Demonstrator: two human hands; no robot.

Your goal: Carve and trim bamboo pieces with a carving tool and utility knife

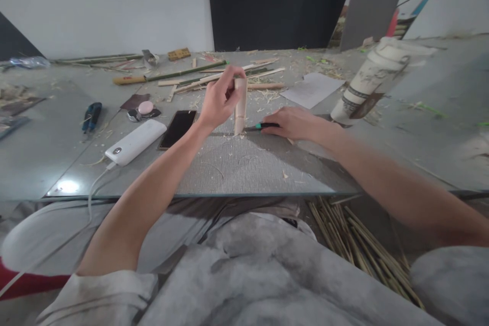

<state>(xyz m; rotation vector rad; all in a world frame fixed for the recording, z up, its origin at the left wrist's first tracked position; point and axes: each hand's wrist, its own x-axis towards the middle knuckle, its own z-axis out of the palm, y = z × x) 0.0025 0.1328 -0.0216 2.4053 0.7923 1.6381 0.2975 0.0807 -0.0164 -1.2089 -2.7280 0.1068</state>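
A pale piece of bamboo (240,107) stands upright on the grey work surface, and my left hand (223,94) grips its upper end between curled fingers and thumb. My right hand (294,123) is wrapped round the black and teal handle of a knife (263,126). The knife lies low and nearly level, its blade pointing left against or very close to the foot of the bamboo; I cannot tell whether it cuts in. Small shavings are scattered round the foot.
Left of my hands lie a black phone (178,129), a white power bank (135,141) with a cable, and a blue-black tool (91,116). Behind are bamboo strips (229,79) and white paper (314,88). A tall printed cup (370,81) stands right. Thin sticks (362,244) lie below the table edge.
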